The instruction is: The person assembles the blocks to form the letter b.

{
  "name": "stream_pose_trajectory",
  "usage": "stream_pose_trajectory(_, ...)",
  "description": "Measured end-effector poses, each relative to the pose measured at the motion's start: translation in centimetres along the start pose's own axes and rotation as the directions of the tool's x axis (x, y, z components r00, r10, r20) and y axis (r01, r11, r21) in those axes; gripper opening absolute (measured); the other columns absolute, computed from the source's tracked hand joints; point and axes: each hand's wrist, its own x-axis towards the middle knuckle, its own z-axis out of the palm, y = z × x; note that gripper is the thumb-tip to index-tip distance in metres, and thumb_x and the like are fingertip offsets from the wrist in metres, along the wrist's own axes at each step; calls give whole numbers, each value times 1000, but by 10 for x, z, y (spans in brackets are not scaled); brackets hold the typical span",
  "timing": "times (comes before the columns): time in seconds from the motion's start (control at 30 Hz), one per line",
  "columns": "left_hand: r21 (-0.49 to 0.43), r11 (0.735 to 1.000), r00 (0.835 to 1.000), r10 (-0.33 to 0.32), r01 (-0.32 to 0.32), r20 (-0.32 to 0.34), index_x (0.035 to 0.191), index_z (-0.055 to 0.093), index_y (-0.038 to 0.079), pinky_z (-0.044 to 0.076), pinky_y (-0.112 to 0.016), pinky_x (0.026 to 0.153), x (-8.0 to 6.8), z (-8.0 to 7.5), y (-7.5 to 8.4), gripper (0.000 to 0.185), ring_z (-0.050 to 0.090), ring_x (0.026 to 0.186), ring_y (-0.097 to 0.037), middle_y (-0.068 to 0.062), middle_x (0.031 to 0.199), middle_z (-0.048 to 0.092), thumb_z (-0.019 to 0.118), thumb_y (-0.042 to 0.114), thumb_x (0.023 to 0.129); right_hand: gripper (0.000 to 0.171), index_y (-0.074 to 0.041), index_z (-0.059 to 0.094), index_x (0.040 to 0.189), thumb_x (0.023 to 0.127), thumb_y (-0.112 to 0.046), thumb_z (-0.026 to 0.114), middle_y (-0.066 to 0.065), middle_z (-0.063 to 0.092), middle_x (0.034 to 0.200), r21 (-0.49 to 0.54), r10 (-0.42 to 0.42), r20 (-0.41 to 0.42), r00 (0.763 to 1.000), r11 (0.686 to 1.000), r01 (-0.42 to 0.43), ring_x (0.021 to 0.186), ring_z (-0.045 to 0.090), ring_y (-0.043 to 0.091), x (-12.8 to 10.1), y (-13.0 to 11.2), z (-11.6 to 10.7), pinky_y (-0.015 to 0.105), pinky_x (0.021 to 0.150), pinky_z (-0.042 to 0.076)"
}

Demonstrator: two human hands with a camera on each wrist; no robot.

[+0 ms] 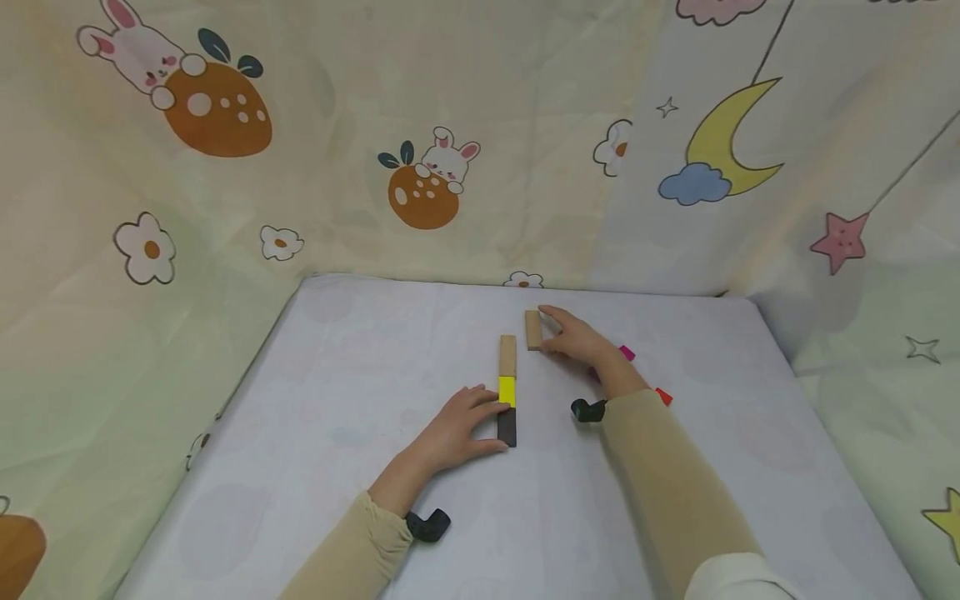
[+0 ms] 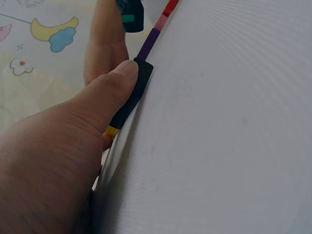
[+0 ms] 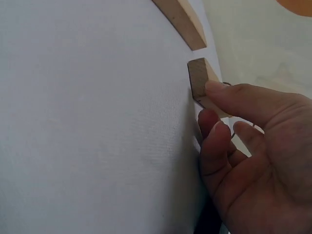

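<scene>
A black block [image 1: 507,429], a yellow block [image 1: 507,390] and a plain wooden block [image 1: 507,356] lie end to end in a row on the white-covered table. My left hand [image 1: 459,425] holds the black block from the left, thumb at its near end and a fingertip by the joint with the yellow one. Other left fingers rest along the yellow block's side. Beyond the row to the right, my right hand [image 1: 579,337] grips a second wooden block [image 1: 532,331]. In the right wrist view my thumb presses that block's end [image 3: 197,78]; its far end is hidden.
Partly behind the right wrist lie a pink piece [image 1: 627,353] and a red piece [image 1: 663,397]. A purple piece [image 2: 148,44] shows in the left wrist view. Dark wrist devices [image 1: 429,527] sit on both arms. A patterned cloth [image 1: 510,100] hangs around the table [image 1: 337,350].
</scene>
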Motion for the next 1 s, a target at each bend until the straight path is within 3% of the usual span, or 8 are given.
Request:
stream_pose_trajectory(0.23,2,1000,1000,1,-1,4,143,52,31,17,-38,129,0,-2,3,66,30,149,-22,3,152,44,62,65,87,90,-25,18,159,88,-25,72,8,16,166,-87,-37,60,998,995,42,154,14,31,10,2,-3,53,128,13)
stream_pose_trajectory(0.77,7,1000,1000,20,-20,-13,142,53,29,19,-39,128,-1,-1,2,65,32,148,-23,1,151,45,63,62,87,86,-8,27,156,87,-33,72,14,27,162,-212,-30,10,999,977,32,151,23,32,17,0,1,49,127,18)
stream_pose_trajectory(0.87,11,1000,1000,22,-22,-17,142,53,29,19,-39,128,-1,-2,2,65,32,148,-24,1,151,46,63,63,87,86,-7,26,156,87,-33,71,15,27,162,-197,-25,4,1000,980,25,148,27,33,16,-3,-1,49,127,20)
stream_pose_trajectory(1.0,14,1000,1000,22,-22,-17,142,53,29,19,-40,128,-1,-2,2,66,32,148,-24,1,151,45,62,64,87,87,-12,24,157,88,-34,71,12,24,163,-109,14,10,1000,994,-12,138,37,31,16,-7,-2,49,123,30)
